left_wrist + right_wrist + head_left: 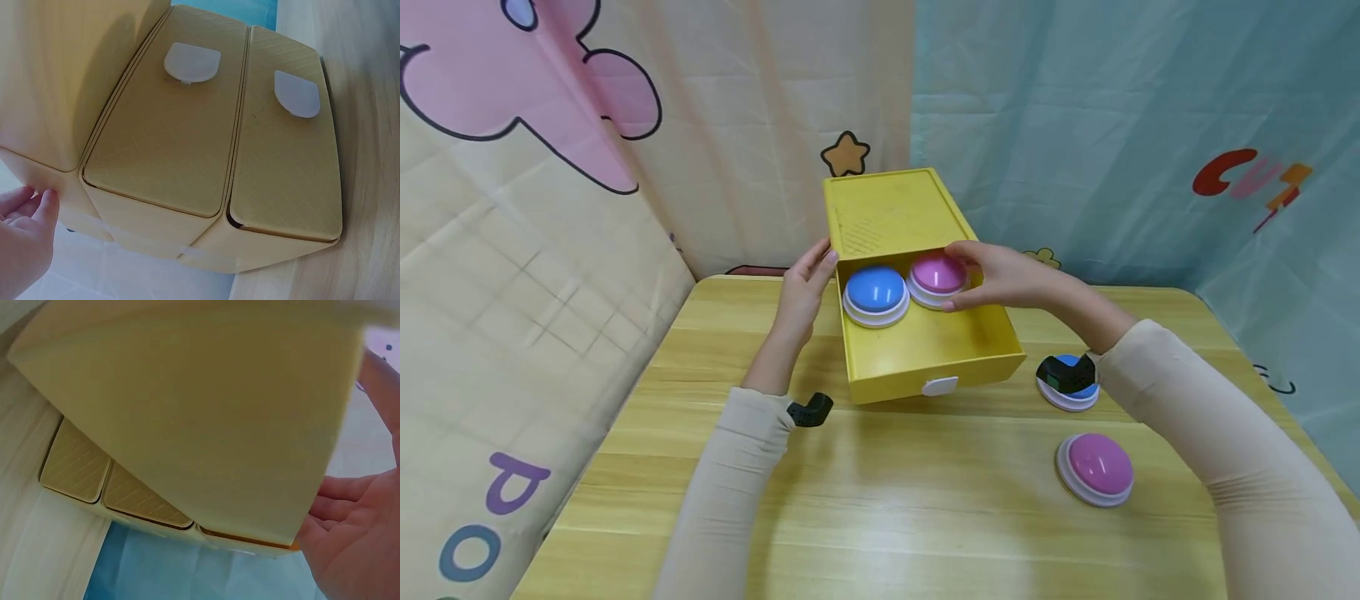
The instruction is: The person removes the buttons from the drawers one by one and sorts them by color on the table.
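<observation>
Head view shows the right hand (pixel 1011 279) curled around a pink dome button (pixel 937 277), set inside the open yellow drawer (pixel 940 346) just beside a blue dome button (pixel 876 293). The left hand (pixel 801 296), fingers straight, steadies the cabinet's side. Two buttons sit inside; below the right forearm, a second pink button (pixel 1096 469) and another blue one (pixel 1067 385) remain on the table (pixel 880 500), so roughly half appears done.
</observation>
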### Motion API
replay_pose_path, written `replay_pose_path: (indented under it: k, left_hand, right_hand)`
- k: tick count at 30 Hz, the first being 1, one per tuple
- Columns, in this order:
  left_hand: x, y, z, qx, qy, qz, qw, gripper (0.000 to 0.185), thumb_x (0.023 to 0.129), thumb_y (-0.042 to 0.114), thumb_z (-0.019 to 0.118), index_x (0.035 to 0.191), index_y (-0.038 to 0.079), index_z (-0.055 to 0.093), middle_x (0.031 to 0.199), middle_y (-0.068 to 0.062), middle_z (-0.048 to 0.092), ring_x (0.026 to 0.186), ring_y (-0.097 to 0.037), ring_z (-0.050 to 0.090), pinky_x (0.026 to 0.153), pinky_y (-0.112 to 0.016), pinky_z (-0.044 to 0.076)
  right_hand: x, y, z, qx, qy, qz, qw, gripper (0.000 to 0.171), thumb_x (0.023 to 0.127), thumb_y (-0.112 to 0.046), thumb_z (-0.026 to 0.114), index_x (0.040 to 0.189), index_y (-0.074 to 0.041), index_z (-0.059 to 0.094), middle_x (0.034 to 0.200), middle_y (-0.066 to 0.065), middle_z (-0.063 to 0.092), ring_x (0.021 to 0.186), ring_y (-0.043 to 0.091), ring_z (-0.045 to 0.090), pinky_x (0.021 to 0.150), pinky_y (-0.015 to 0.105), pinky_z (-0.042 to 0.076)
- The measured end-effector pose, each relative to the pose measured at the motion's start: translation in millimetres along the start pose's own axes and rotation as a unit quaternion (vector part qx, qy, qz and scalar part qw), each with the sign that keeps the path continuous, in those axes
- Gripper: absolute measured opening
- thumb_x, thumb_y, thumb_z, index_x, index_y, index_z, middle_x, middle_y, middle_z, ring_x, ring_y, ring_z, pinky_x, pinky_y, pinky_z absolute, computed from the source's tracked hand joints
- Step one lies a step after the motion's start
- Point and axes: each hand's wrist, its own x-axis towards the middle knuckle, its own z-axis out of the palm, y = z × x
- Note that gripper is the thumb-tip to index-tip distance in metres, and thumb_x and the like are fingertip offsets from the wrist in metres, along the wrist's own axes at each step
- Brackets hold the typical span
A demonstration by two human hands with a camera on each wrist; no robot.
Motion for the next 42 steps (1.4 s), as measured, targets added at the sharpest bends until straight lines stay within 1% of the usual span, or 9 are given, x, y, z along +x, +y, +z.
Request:
replay_pose_path:
  k: [4, 11, 16, 18, 23, 29, 33, 36, 42]
  left_hand:
    - [-0.1, 0.0, 0.2, -0.001, -0.001, 0.001, 1.0, 0.05, 0.092, 0.027, 0.053, 0.135, 0.004, 0.04, 0.135, -0.009, 0.041, 0.121, -0.015, 0.039, 0.098, -0.026, 0.032]
    - [-1.3, 1.3, 0.7, 0.004, 0.001, 0.002, 1.0, 0.051, 0.092, 0.027, 0.053, 0.135, 0.004, 0.04, 0.135, -0.008, 0.042, 0.12, -0.014, 0.04, 0.098, -0.026, 0.033]
    - [-1.1, 0.3, 0.9, -0.004, -0.002, 0.0, 1.0, 0.05, 0.092, 0.026, 0.052, 0.135, 0.004, 0.039, 0.136, -0.008, 0.04, 0.122, -0.015, 0.039, 0.099, -0.026, 0.032]
    - [-0.9, 1.0, 1.0, -0.005, -0.004, -0.001, 1.0, 0.05, 0.092, 0.025, 0.052, 0.135, 0.004, 0.039, 0.137, -0.008, 0.04, 0.122, -0.015, 0.038, 0.099, -0.026, 0.031]
    - [-1.0, 3.6, 1.4, -0.005, -0.007, -0.004, 1.0, 0.049, 0.093, 0.021, 0.05, 0.136, 0.001, 0.036, 0.138, -0.011, 0.038, 0.123, -0.017, 0.037, 0.099, -0.027, 0.031]
    - [-2.0, 3.9, 0.9, -0.009, -0.004, -0.006, 0.9999, 0.049, 0.093, 0.021, 0.05, 0.136, 0.001, 0.037, 0.138, -0.011, 0.038, 0.123, -0.017, 0.037, 0.099, -0.027, 0.031]
    - [-1.4, 1.0, 0.4, -0.01, -0.002, -0.001, 0.9999, 0.051, 0.092, 0.026, 0.052, 0.136, 0.003, 0.038, 0.137, -0.009, 0.039, 0.122, -0.015, 0.038, 0.099, -0.026, 0.031]
    - [-0.9, -0.7, 0.4, -0.009, -0.002, 0.004, 1.0, 0.051, 0.092, 0.027, 0.052, 0.135, 0.004, 0.038, 0.137, -0.009, 0.039, 0.122, -0.015, 0.038, 0.099, -0.026, 0.031]
    - [-0.6, -0.8, 0.7, -0.014, -0.002, 0.004, 0.9999, 0.049, 0.092, 0.024, 0.052, 0.135, 0.003, 0.039, 0.136, -0.009, 0.04, 0.121, -0.016, 0.039, 0.099, -0.027, 0.032]
  right_hand:
    - [7, -4, 2, -0.024, -0.012, 0.004, 1.0, 0.08, 0.072, -0.041, 0.073, 0.134, -0.004, 0.036, 0.125, 0.011, 0.045, 0.107, 0.023, 0.044, 0.091, 0.038, 0.039]
    - [14, -6, 4, -0.047, -0.032, -0.012, 0.998, 0.073, 0.075, -0.04, 0.071, 0.132, -0.007, 0.039, 0.118, 0.009, 0.048, 0.103, 0.022, 0.046, 0.086, 0.036, 0.043]
    - [21, -5, 8, -0.077, -0.027, -0.023, 0.996, 0.07, 0.076, -0.036, 0.07, 0.129, -0.002, 0.039, 0.114, 0.012, 0.049, 0.1, 0.024, 0.046, 0.082, 0.035, 0.045]
    - [22, -5, 9, -0.099, -0.023, -0.02, 0.995, 0.067, 0.078, -0.035, 0.069, 0.128, -0.001, 0.04, 0.113, 0.013, 0.05, 0.101, 0.026, 0.045, 0.082, 0.035, 0.044]
    - [24, -6, 11, -0.135, -0.01, 0.005, 0.991, 0.064, 0.079, -0.031, 0.069, 0.126, 0.002, 0.041, 0.114, 0.016, 0.048, 0.105, 0.029, 0.038, 0.085, 0.037, 0.041]
    - [23, -5, 15, -0.171, 0.006, 0.009, 0.985, 0.066, 0.076, -0.029, 0.072, 0.123, 0.007, 0.044, 0.115, 0.021, 0.047, 0.106, 0.032, 0.038, 0.087, 0.039, 0.04]
    - [22, -5, 15, -0.179, -0.001, 0.011, 0.984, 0.068, 0.073, -0.03, 0.075, 0.122, 0.008, 0.047, 0.116, 0.023, 0.046, 0.106, 0.033, 0.038, 0.085, 0.04, 0.041]
    - [21, -5, 15, -0.181, -0.011, 0.008, 0.983, 0.066, 0.072, -0.03, 0.075, 0.121, 0.007, 0.049, 0.114, 0.02, 0.049, 0.102, 0.031, 0.042, 0.083, 0.038, 0.043]
    - [18, -7, 14, -0.165, -0.013, -0.006, 0.986, 0.065, 0.072, -0.026, 0.076, 0.121, 0.006, 0.049, 0.114, 0.019, 0.052, 0.099, 0.029, 0.047, 0.084, 0.037, 0.044]
